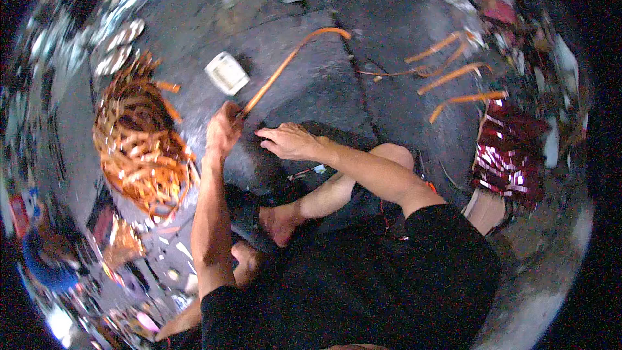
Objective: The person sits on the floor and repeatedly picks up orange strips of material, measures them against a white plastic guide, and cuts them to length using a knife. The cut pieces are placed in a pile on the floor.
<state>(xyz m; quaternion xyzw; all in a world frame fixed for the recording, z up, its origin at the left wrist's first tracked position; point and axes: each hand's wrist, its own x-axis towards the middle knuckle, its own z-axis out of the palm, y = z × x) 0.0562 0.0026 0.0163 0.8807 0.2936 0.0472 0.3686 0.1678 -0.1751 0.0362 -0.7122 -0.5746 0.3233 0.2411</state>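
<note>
A person in a black short-sleeved shirt [363, 285] is bending over a grey floor [402, 116], a bare foot [280, 223] resting nearer the body than the right hand [290, 141]. That hand is hovering just beside the left, fingers partly curled; whether it is holding anything, one cannot tell. The left hand [223, 131] is clamping one end of a long, thin, curved orange strip [280, 70], which is arching beyond both hands. A tangled heap of glossy orange-brown strips [146, 149] is lying left of the left hand, a white rectangular object [227, 72] beyond it; well right of the right hand, a shiny dark-red bundle [508, 149] is lying near loose flat orange strips [453, 78]
</note>
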